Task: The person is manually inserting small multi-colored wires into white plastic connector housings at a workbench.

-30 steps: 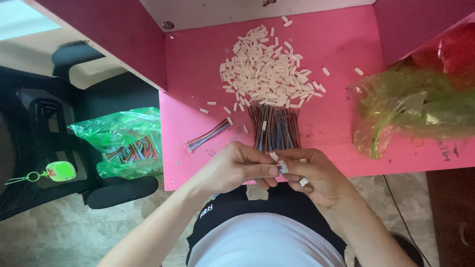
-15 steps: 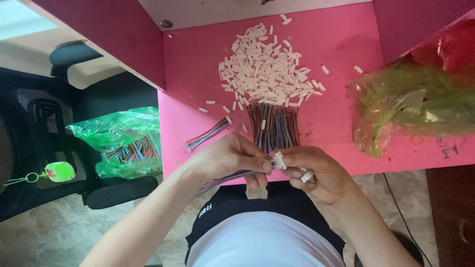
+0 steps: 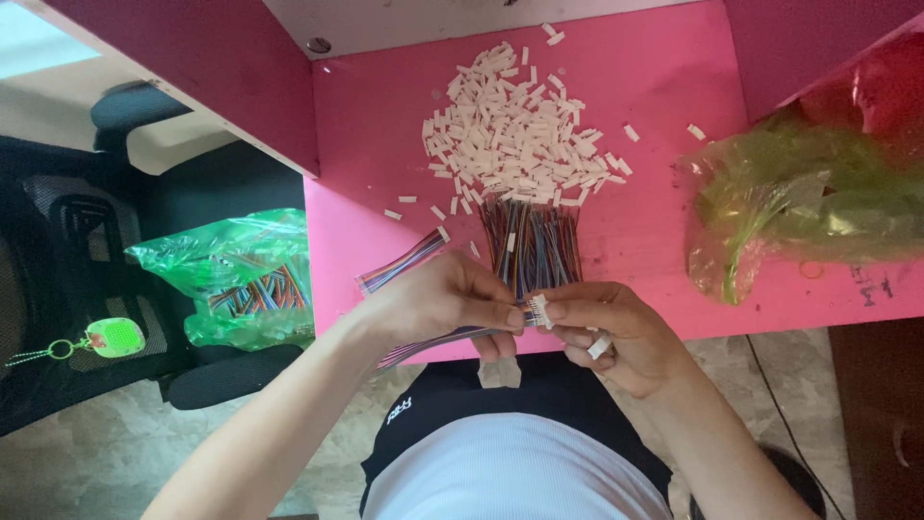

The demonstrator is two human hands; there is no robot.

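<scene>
White Connector Seated on Ribbon Wire at the Pink Surface Edge

White connector housing (image 3: 539,310) was pinched between the right hand (image 3: 616,337) fingertips, a second housing (image 3: 600,346) tucked under its lower fingers. The left hand (image 3: 443,303) grip was pressed together on the multicoloured ribbon wire (image 3: 433,342), directly beside the housing. Insertion appeared to be the step in hand; the next move would call for straight alignment and a firm push. Loose housings (image 3: 520,135) and cut wires (image 3: 534,241) lay on the pink surface (image 3: 654,77), well beyond both hands.

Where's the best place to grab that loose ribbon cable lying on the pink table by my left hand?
Pinch the loose ribbon cable across its flat middle, from above. It lies flat and slanted on the pink table, apart from the wire bundle, with bare table along both edges for fingertips.
</scene>
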